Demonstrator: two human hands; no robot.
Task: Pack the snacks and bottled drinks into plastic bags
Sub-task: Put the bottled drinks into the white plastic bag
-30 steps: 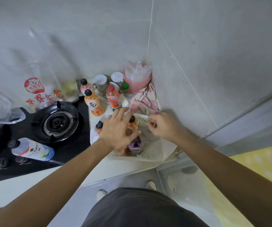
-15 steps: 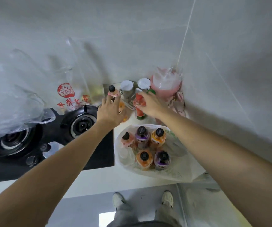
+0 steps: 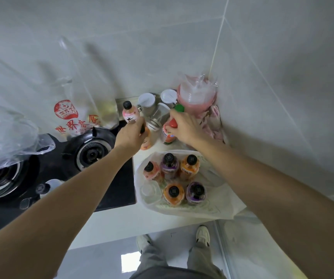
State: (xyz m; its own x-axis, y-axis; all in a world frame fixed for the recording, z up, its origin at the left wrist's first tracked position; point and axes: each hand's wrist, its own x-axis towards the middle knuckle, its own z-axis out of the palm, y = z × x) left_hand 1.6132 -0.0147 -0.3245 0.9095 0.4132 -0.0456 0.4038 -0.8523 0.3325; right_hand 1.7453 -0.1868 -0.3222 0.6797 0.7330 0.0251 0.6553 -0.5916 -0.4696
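A white plastic bag (image 3: 218, 200) lies open on the pale surface (image 3: 121, 224) at about 5 o'clock from the frame's middle, its mouth spread wide. Inside stand five capped bottles, all upright with black caps: two orange bottles (image 3: 189, 167), two purple bottles (image 3: 169, 164) and one pink bottle (image 3: 151, 171). A clear container (image 3: 149, 190) sits at the bag's 8 o'clock corner; I cannot tell what it is.

Both bare arms reach forward toward 12 o'clock, past the bag. The left hand (image 3: 130, 135) is curled down over an orange drink bottle (image 3: 146, 140), fingers closed around its top. The right hand (image 3: 184, 126) wraps around the neck of a red-capped bottle (image 3: 169, 133), fingers closed around it. Both bottles stand on the surface, just at 12 o'clock of the bag.

At 11 o'clock of the left hand stands another pink bottle with a black cap (image 3: 129, 112), untouched. A green cap (image 3: 179, 108) shows just above the right hand.

At 9 o'clock lies a black stove (image 3: 119, 186) with two burners (image 3: 91, 152). A printed clear bag (image 3: 73, 117) stands behind it.
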